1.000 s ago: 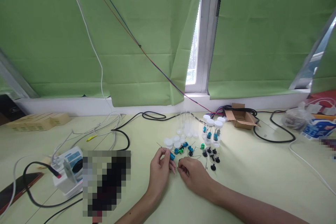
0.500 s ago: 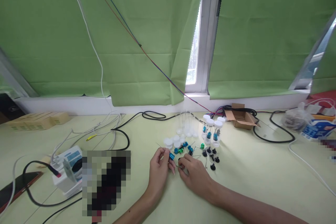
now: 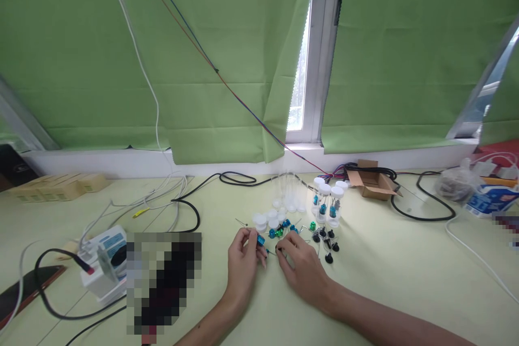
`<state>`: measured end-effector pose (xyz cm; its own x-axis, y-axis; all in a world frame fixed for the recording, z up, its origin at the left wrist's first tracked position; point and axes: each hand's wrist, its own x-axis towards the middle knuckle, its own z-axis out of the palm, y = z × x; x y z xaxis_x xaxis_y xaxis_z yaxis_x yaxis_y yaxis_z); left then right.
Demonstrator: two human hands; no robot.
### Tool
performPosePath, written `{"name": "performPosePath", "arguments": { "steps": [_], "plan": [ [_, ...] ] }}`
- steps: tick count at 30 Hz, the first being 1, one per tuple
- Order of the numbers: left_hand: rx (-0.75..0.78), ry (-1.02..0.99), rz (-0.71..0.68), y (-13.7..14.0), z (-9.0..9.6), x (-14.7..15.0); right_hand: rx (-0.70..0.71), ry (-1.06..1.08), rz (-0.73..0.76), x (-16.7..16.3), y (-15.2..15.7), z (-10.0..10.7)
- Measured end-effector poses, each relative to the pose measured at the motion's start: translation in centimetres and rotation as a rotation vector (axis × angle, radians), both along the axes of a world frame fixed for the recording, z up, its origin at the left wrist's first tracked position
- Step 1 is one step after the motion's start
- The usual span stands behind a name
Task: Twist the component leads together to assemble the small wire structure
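Observation:
Between the fingertips of my left hand [image 3: 242, 257] is a small blue cylindrical part [image 3: 260, 239]. A thin rod [image 3: 241, 222] sticks out beyond those fingers to the upper left. My right hand [image 3: 302, 259], just to the right, pinches a small black piece [image 3: 278, 249]; a thin rod points from it toward the left hand. The two hands are close but apart. Behind them lie loose blue parts [image 3: 286, 223], green parts [image 3: 312, 225] and white round caps [image 3: 273, 220]. Several black round-headed pieces [image 3: 329, 258] with thin stems lie right of my right hand.
Capped clear tubes [image 3: 336, 205] holding blue parts stand at the back right, beside uncapped clear tubes [image 3: 292, 194]. An open cardboard box [image 3: 373, 186] sits near the windowsill. A white power strip [image 3: 103, 265] with cables lies at left. A blue packet [image 3: 492, 199] is far right.
My left hand has moved slightly left and down with the blue part, away from my right hand. The gap between the hands is wider. My right hand's fingers have shifted slightly.

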<state>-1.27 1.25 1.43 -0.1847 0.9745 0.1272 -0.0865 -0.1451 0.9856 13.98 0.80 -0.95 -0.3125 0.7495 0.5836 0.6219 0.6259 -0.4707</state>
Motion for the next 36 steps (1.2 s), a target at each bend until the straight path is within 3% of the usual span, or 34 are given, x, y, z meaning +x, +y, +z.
{"name": "performPosePath", "arguments": {
  "steps": [6, 13, 36],
  "plan": [
    [-0.003, 0.002, -0.002, 0.0, -0.1, 0.1, 0.067, -0.064, -0.078, 0.2, 0.1, 0.7],
    [0.014, -0.010, -0.008, 0.1, -0.3, 0.1, 0.002, -0.168, -0.072, 0.2, 0.7, -0.4],
    [-0.007, 0.004, -0.020, 0.1, -0.4, 0.2, -0.010, -0.139, -0.063, 0.2, 0.8, -0.5]
  ]
}}
